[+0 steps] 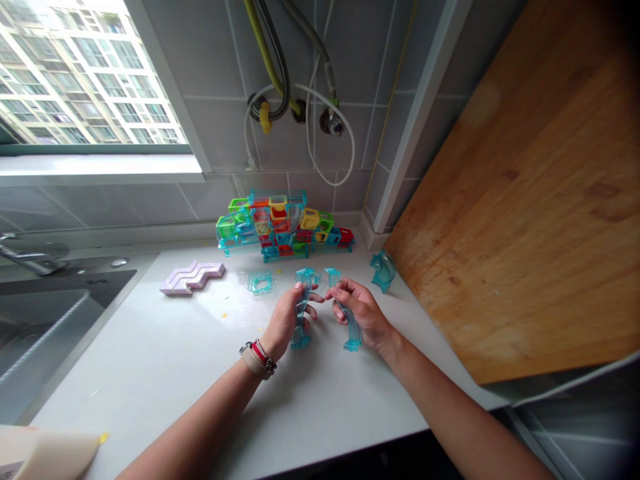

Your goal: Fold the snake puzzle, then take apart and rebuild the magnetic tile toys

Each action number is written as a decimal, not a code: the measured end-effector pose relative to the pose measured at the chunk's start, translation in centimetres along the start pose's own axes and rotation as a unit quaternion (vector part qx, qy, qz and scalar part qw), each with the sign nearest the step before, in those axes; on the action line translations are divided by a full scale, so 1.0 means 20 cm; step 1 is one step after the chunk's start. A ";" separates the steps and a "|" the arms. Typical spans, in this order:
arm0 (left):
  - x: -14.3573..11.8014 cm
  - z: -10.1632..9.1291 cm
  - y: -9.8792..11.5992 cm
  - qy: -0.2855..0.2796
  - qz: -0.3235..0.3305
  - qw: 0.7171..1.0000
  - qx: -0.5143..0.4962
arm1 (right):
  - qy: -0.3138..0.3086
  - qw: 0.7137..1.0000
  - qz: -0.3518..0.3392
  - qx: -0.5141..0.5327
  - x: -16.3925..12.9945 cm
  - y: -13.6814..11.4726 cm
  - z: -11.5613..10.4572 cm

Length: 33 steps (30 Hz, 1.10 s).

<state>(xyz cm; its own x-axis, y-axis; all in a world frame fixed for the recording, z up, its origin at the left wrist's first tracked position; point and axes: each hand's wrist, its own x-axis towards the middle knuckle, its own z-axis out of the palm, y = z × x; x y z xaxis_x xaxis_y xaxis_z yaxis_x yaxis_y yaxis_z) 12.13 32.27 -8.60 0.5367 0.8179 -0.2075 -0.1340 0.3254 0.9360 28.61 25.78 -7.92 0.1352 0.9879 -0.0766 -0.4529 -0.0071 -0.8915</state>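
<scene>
My left hand (290,313) is closed round a clear teal toy track piece (301,315), held roughly upright above the white counter. In my right hand (361,312) is a curved teal track piece (353,329), its lower end pointing toward me. The two pieces are apart, with the fingertips of both hands close together. Behind the hands stands a toy structure of coloured cubes and teal tracks (283,230). A flat teal frame piece (261,283) lies left of my left hand, and a curled teal piece (383,271) sits to the right.
A lilac zigzag piece (193,278) lies at the left on the counter (200,373). Beyond it are a sink (60,313) and a faucet (33,257). A wooden panel (540,220) leans at the right. Hoses and a white cable (353,143) hang on the tiled wall.
</scene>
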 end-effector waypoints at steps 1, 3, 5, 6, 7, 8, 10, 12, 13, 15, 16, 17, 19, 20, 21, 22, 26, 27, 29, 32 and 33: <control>0.00 0.00 0.00 -0.002 0.000 1.000 0.004 | -0.006 1.000 0.002 -0.004 0.00 0.00 0.00; 0.00 0.01 -0.01 -0.009 -0.002 1.000 0.008 | -0.011 1.000 0.005 -0.016 0.00 0.00 0.00; -0.01 0.01 -0.01 -0.017 -0.002 1.000 0.011 | -0.010 0.999 0.006 -0.030 0.00 0.01 -0.01; -0.01 0.01 -0.01 -0.021 0.000 1.000 0.014 | -0.011 0.999 0.004 -0.037 0.00 0.01 -0.01; -0.01 0.02 0.00 -0.024 0.001 1.000 0.015 | -0.012 0.999 0.003 -0.042 0.00 0.01 -0.01; -0.02 0.02 0.00 -0.026 0.003 1.000 0.016 | -0.013 0.999 0.001 -0.045 -0.01 0.00 -0.01; -0.02 0.03 0.01 -0.026 0.005 1.000 0.015 | -0.014 0.999 -0.001 -0.045 -0.01 0.00 -0.01; -0.03 0.04 0.01 -0.024 0.004 1.000 0.014 | -0.012 0.999 -0.001 -0.039 -0.01 0.00 -0.01; -0.03 0.04 0.02 -0.023 0.005 1.000 0.014 | -0.011 0.999 0.000 -0.036 -0.01 0.00 -0.01; -0.03 0.04 0.02 -0.021 0.007 1.000 0.013 | -0.012 0.999 0.000 -0.032 -0.01 0.00 -0.01; -0.03 0.04 0.02 -0.021 0.007 1.000 0.012 | -0.013 0.999 -0.001 -0.031 -0.01 0.00 -0.01; -0.03 0.04 0.02 -0.022 0.007 1.000 0.011 | -0.016 0.999 -0.002 -0.032 -0.01 0.00 -0.01; -0.03 0.04 0.03 -0.020 0.007 1.000 0.010 | -0.019 0.999 -0.004 -0.032 -0.01 0.00 -0.01; -0.03 0.05 0.03 -0.018 0.006 1.000 0.009 | -0.019 0.999 -0.005 -0.033 -0.01 0.00 -0.01; -0.03 0.05 0.02 -0.016 0.004 1.000 0.009 | -0.018 0.999 -0.004 -0.033 -0.01 0.00 -0.01; -0.03 0.05 0.02 -0.013 0.003 1.000 0.009 | -0.017 0.999 -0.003 -0.033 -0.01 0.00 -0.01; -0.03 0.05 0.02 -0.002 0.007 1.000 0.004 | -0.006 0.999 0.004 -0.035 -0.02 0.00 0.00; -0.02 0.04 0.01 0.001 0.009 1.000 0.000 | 0.001 0.999 0.001 -0.033 -0.01 0.00 -0.01; -0.01 0.04 0.01 0.010 0.016 1.000 -0.009 | 0.027 0.999 -0.011 -0.026 -0.01 0.00 -0.01; 0.00 0.02 0.01 0.028 0.028 0.999 -0.022 | 0.079 0.996 -0.025 -0.012 0.01 0.01 -0.03; 0.01 0.01 0.01 0.034 0.031 0.999 -0.025 | 0.090 0.995 -0.027 -0.008 0.02 0.01 -0.04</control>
<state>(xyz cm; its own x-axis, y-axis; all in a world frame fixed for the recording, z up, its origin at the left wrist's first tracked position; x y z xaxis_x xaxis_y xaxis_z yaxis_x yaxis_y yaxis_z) 12.41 32.26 -8.42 0.4685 0.8670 -0.1696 -0.2070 0.2944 0.9330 29.16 26.06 -8.51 0.3164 0.9428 -0.1052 -0.4262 0.0422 -0.9036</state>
